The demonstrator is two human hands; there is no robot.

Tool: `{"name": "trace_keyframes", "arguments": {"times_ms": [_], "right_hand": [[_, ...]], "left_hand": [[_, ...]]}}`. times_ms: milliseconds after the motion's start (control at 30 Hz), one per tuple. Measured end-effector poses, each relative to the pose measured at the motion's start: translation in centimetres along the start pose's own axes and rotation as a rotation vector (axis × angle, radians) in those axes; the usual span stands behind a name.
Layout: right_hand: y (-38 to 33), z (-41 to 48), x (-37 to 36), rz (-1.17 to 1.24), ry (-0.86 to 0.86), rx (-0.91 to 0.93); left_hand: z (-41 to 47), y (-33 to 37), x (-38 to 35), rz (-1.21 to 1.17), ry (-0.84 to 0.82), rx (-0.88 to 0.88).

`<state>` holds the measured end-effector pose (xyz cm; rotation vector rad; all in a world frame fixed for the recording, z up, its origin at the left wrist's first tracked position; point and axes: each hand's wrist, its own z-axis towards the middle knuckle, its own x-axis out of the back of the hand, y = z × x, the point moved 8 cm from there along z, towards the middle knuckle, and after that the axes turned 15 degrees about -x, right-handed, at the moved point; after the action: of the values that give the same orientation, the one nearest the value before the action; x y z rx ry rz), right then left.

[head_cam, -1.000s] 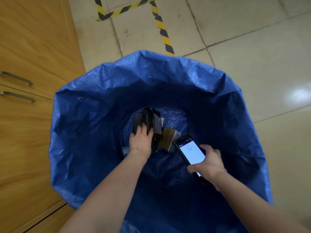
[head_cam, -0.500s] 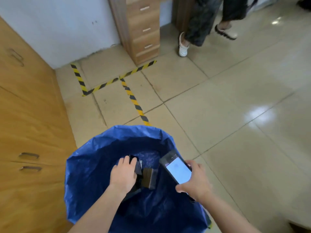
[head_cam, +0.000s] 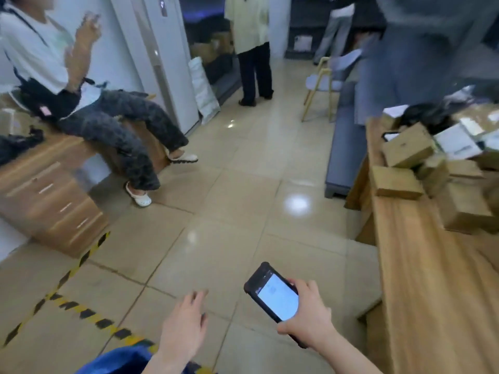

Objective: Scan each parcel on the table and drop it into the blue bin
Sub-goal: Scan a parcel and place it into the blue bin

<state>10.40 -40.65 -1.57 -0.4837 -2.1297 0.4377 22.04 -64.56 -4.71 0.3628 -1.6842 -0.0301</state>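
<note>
My right hand [head_cam: 307, 317] grips a black handheld scanner [head_cam: 272, 292] with its lit screen facing up, low in the middle of the view. My left hand [head_cam: 186, 325] hovers beside it with fingers spread, holding nothing. Only the rim of the blue bin [head_cam: 121, 360] shows at the bottom edge, just left of my left forearm. Several brown cardboard parcels [head_cam: 405, 149] are heaped on the wooden table [head_cam: 432, 279] at the right, well beyond both hands.
A person [head_cam: 89, 103] sits on a wooden drawer cabinet [head_cam: 54, 206] at the left. Two more people stand at the back. Yellow-black floor tape [head_cam: 81, 314] runs at lower left. A chair [head_cam: 321, 85] and a grey bench [head_cam: 345, 147] stand behind the table.
The view swung up from inside the blue bin to the room. My left hand let go of the black parcel in the bin and came out with nothing in it; the right still holds the scanner.
</note>
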Motion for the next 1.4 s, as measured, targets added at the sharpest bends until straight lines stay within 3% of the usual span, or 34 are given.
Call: {"name": "trace_keyframes", "arguments": {"times_ms": [300, 533, 967, 1100, 1233, 1400], "right_hand": [[16.6, 1.2, 20.7, 0.195, 0.182, -0.209], [27.4, 0.3, 29.9, 0.251, 0.294, -0.409], [41.6, -2.1, 33.6, 0.555, 0.506, -0.728], [44.1, -2.0, 33.6, 0.645, 0.558, -0.845], [44.8, -0.5, 33.6, 0.654, 0.505, -0.980], [44.9, 1.4, 32.9, 0.658, 0.409, -1.047]], "left_hand": [[13.1, 25.5, 0.6, -0.059, -0.024, -0.279], [17.6, 40.2, 0.2, -0.045, -0.054, -0.459], [25.7, 62.5, -6.5, -0.111, -0.306, -0.939], [27.9, 70.2, -7.7, -0.065, -0.267, -1.129], [30.4, 76.0, -8.2, -0.056, -0.253, -1.241], [32.0, 77.9, -11.1, 0.140, -0.430, -1.310]]}}
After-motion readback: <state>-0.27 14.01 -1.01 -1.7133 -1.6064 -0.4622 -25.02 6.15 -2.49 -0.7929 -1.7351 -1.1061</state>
